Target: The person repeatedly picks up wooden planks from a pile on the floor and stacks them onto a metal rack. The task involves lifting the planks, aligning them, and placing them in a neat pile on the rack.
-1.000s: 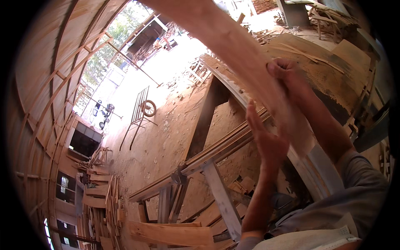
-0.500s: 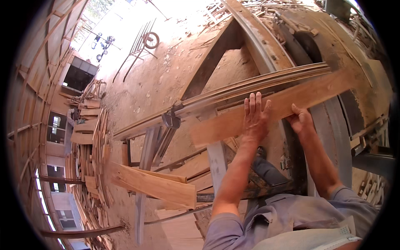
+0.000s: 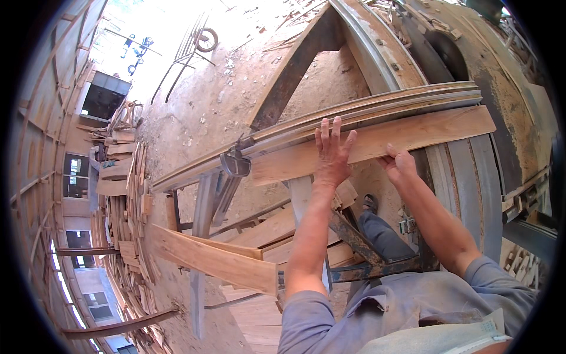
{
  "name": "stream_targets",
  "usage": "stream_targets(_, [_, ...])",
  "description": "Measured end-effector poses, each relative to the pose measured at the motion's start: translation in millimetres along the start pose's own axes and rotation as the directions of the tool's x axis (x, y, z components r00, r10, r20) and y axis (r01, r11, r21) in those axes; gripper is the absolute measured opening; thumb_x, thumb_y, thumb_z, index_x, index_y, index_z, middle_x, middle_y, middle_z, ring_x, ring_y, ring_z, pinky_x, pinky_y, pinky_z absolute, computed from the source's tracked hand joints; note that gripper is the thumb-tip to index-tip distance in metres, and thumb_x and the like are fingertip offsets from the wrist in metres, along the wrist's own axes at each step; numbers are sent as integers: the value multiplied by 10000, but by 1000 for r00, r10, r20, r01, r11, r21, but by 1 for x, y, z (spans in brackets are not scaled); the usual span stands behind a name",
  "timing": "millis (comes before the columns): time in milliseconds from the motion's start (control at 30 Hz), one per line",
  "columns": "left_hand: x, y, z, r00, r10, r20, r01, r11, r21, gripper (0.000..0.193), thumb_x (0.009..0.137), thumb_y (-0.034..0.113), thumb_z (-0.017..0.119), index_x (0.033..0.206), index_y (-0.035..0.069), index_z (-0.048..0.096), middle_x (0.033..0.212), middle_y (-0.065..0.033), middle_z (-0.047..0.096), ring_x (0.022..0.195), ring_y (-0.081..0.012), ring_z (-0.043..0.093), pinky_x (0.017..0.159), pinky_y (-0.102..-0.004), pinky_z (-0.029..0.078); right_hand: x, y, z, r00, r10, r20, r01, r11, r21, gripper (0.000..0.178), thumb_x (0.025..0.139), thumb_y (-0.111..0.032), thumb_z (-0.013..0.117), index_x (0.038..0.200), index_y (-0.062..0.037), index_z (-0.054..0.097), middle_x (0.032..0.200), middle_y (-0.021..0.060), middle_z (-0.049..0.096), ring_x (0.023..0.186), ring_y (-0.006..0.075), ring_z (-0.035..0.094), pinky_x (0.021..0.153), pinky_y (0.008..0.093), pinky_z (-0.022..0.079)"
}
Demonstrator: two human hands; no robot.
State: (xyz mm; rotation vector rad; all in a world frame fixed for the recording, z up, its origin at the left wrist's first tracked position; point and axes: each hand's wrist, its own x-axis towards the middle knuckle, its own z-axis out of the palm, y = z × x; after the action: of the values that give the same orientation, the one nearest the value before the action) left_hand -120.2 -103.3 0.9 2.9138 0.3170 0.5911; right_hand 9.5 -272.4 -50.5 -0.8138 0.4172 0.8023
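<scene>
A long, flat wooden board (image 3: 436, 130) lies lengthwise against a long wood-and-metal rail (image 3: 377, 107), its right end over a grey slatted machine bed (image 3: 463, 171). My left hand (image 3: 333, 154) rests on the board's left half, fingers stretched out flat and pointing at the rail. Farther right, my right hand (image 3: 398, 166) pinches the board's near edge, thumb on top; its other fingers are partly hidden underneath. Left of the board's end, a dark metal clamp-like bracket (image 3: 237, 163) sits on the rail.
Two boards (image 3: 218, 256) rest on a metal support at the lower left. Loose lumber (image 3: 121, 212) is piled along the left wall. A large wooden machine table (image 3: 495, 82) with a dark opening fills the right. A wheeled metal cart (image 3: 191, 53) stands far back.
The board has shifted left and away from me, and now lies along the rail. Both hands have moved left with it; the right hand stays at the near edge.
</scene>
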Motion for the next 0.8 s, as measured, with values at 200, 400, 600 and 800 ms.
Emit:
stream_targets(200, [-7, -16, 2, 998, -48, 33, 49, 998, -28, 784, 691, -27, 690, 1443, 161, 572, 1685, -245, 158, 1546, -544, 47, 1247, -648, 89, -23, -18, 7, 975, 216, 56, -183, 916, -356, 274, 1009, -83, 592, 1275, -19, 577, 1167, 147, 691, 1054, 292, 688, 956, 461, 569])
stream_targets(400, [-2, -16, 5, 992, -34, 120, 27, 998, 59, 846, 681, 33, 744, 1487, 167, 523, 1698, -275, 54, 1541, -569, -13, 1258, -636, 65, -47, -108, -27, 865, -217, 451, 499, 291, -816, 220, 990, -154, 658, 1145, 0, 686, 1129, 124, 731, 1033, 192, 697, 929, 336, 549])
stream_targets(600, [-5, -19, 1, 982, -44, 183, 31, 997, 76, 823, 695, 5, 711, 1487, 116, 514, 1682, -292, 66, 1533, -574, 3, 1251, -633, 68, 21, -178, -34, 359, -448, 819, 501, -647, -574, 571, 928, -162, 682, 1462, -23, 536, 1512, 201, 524, 1465, 326, 429, 1211, 431, 321])
stream_targets(800, [4, -13, -8, 974, -65, 219, 45, 994, 96, 835, 686, 36, 721, 1487, 126, 504, 1682, -284, 74, 1541, -557, -9, 1256, -617, 63, 43, -182, -38, 292, -401, 868, 453, -741, -495, 684, 897, -214, 660, 1524, -31, 458, 1604, 158, 421, 1535, 346, 311, 1269, 494, 194])
